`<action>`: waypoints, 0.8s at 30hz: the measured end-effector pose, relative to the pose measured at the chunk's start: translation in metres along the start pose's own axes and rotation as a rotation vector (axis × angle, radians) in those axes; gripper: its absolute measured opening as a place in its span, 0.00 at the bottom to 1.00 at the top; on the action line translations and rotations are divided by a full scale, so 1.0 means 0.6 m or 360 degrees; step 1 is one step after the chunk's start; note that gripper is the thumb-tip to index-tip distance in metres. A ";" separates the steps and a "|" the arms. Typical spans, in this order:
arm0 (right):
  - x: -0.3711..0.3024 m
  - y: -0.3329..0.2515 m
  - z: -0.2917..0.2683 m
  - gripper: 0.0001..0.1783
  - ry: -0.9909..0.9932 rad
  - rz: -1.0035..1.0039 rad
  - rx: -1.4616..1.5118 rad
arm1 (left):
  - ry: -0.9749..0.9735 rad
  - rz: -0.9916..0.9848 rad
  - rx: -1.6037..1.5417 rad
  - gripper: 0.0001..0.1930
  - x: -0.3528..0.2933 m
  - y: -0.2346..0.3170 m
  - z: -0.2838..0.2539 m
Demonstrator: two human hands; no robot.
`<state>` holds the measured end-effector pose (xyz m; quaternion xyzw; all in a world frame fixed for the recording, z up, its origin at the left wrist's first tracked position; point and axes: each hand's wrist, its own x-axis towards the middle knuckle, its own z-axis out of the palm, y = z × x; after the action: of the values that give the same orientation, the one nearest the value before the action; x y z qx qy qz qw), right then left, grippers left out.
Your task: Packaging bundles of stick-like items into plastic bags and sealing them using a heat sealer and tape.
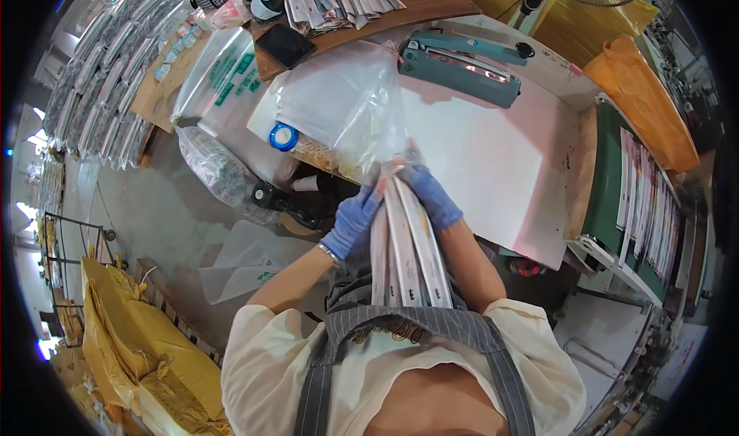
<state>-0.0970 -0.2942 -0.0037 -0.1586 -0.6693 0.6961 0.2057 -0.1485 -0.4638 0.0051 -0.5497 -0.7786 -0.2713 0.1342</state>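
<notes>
Blue-gloved, our L hand (352, 219) & R hand (433, 193) are curled snug round the far ends of the long white packs (404, 251), which run btwn our forearms to the striped apron (454, 318), tips nr the clear plastic bag (339, 101) on the white tabletop (485, 151).

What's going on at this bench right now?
The left hand and right hand, both blue-gloved, hold a bundle of long, slim packs, near ends toward the apron. The far ends are at a clear plastic bag on the white table; whether they are inside it is unclear. A teal sealer sits beyond, untouched.
</notes>
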 end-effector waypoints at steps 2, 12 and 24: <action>-0.073 -0.038 -0.050 0.35 -0.0122 0.0444 0.0255 | 0.0019 0.0150 -0.0012 0.32 0.010 0.024 0.010; -0.339 -0.276 -0.124 0.19 0.0300 0.0163 -0.0185 | -0.0694 0.0651 -0.0496 0.22 0.107 0.128 -0.133; -0.093 -0.445 -0.178 0.16 0.0749 -0.1075 -0.2397 | -0.0116 -0.0283 -0.1344 0.05 0.431 0.094 -0.141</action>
<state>0.0240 -0.2239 0.2536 -0.1854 -0.9043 -0.0834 0.3753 -0.1965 -0.2955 0.2206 -0.4964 -0.6479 -0.5569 -0.1540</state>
